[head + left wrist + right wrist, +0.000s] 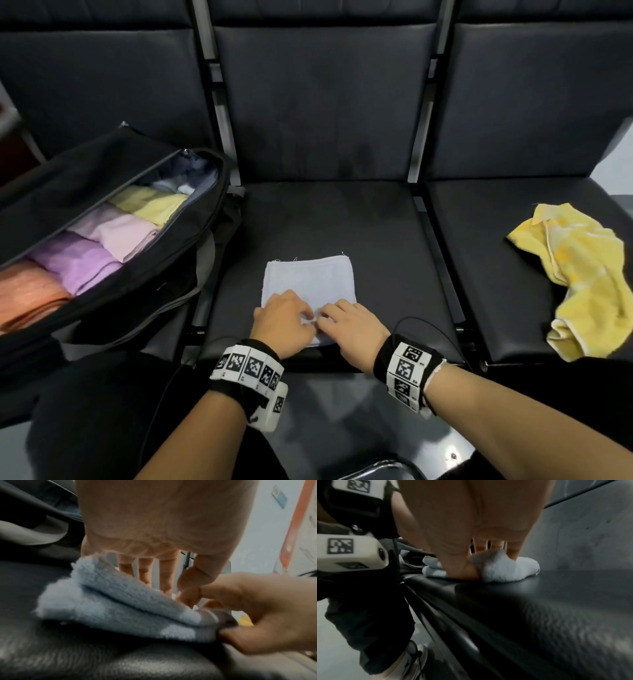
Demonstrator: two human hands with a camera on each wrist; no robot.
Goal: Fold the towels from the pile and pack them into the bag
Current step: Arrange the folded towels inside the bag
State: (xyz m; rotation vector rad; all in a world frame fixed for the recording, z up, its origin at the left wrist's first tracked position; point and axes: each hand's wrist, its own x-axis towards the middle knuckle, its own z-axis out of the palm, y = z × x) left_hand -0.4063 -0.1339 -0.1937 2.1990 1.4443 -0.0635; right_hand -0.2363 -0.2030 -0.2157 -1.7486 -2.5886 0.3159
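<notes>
Pale blue towel: folded to a near square, laid flat on the middle seat of a row of black padded seats, toward its front edge; stacked layers are seen at the near edge in the left wrist view. Left hand: placed on the near left part of the towel, fingers stretched down onto the upper layer, thumb bent in toward the right hand; whether cloth is pinched by it cannot be told. Right hand: set at the near right part of the same towel, just beside the left hand, fingertips almost meeting it; the near edge is pinched between thumb below and curled fingers above, as shown in the left wrist view. In the right wrist view the thumb is seen pressed down against the seat with the towel bunched around it. Black bag: on the left seat, unzipped, holding a row of folded towels in orange, purple, pink and yellow. Yellow towel: unfolded, crumpled on the right seat, well apart from both hands.
</notes>
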